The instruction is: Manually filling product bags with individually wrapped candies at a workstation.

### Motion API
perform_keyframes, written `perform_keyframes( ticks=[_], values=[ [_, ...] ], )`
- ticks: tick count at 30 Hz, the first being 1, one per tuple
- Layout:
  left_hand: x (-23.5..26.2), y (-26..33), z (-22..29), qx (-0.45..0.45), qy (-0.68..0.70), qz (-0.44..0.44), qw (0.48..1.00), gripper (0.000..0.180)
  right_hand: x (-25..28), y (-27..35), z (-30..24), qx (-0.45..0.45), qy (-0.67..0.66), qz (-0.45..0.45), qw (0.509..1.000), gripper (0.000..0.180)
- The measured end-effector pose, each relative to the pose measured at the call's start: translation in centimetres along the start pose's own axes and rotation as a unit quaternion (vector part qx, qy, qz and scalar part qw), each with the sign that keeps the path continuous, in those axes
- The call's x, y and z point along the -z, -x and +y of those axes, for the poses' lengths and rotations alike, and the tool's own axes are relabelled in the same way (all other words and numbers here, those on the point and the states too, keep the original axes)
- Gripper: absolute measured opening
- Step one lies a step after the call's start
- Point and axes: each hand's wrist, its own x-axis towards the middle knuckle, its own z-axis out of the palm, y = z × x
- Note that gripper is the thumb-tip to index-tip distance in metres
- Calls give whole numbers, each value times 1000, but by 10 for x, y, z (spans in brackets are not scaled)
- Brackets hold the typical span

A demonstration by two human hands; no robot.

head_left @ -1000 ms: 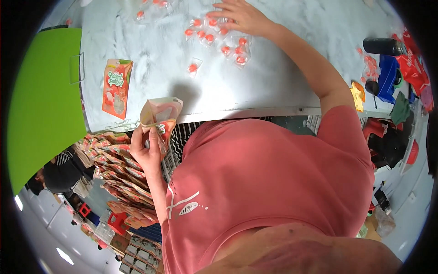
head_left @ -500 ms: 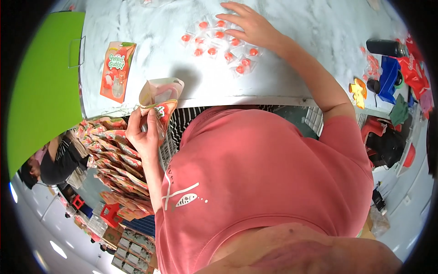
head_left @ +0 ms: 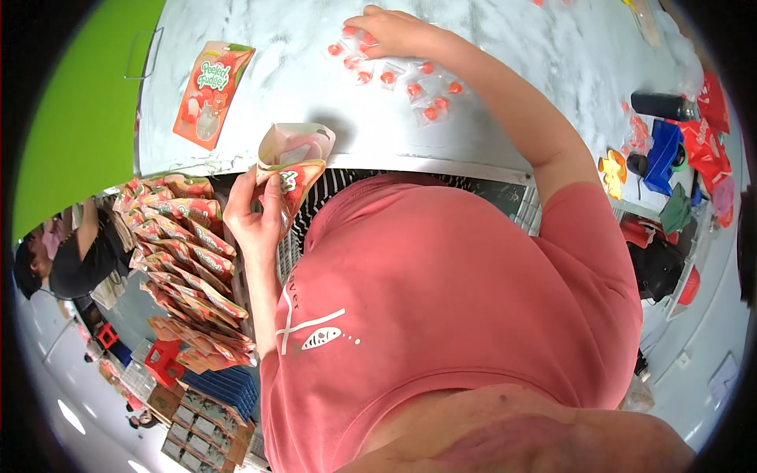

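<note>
Left hand point(head_left: 251, 214) at the near edge of the table point(head_left: 505, 118), grip closed around an open pouch point(head_left: 293, 162), thumb and fingers pinching its lower half. Pouch upright, mouth gaping wide toward the table, top rim just over the table's edge.

Right hand point(head_left: 394, 31) stretched far across the table, palm down, fingers spread and curled over a scatter of small wrapped red candies point(head_left: 410, 79). Grip loose and half open, fingertips pressing on a few candies at the far end of the scatter; whether any is actually held, impossible to tell. Rest of the candies trailing in a loose line under the forearm, toward the near right.

Flat on the table, left of the open pouch and well apart from it, a second pouch point(head_left: 213, 93), orange-red with a green patch, lying face up. Left of that, a wire handle point(head_left: 142, 55) at the table's side and a bright green panel point(head_left: 75, 118).

On the right end of the table, a black cylinder point(head_left: 661, 105), a blue box point(head_left: 662, 150), red wrappers point(head_left: 706, 126) and a yellow piece point(head_left: 609, 172), all well clear of both hands.

Below the table's edge, left of the body, a heap of filled pouches point(head_left: 185, 260) fanned out in a stack. Pink shirt point(head_left: 465, 315) filling the lower middle, hiding whatever lies beneath the table there. Far left, another person in a black top point(head_left: 75, 264).
</note>
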Motion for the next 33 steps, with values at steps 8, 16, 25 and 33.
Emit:
perform_keyframes(
  ticks=[8, 16, 25, 33],
  values=[
    [7, 13, -11, -28, 9, 50, 998, 21, -11, -19, -16, -14, -192, 163, 968, 51],
    [10, 21, -15, -21, 25, 67, 997, 20, -7, 9, -18, -106, -185, 108, 971, 39],
    [5, 27, -13, -5, 47, 59, 997, 21, -6, -50, -72, -211, -342, -86, 911, 41],
    [10, 32, -18, 39, 46, 53, 997, 18, 36, 70, -36, -282, -428, 259, 819, 30]
  ],
)
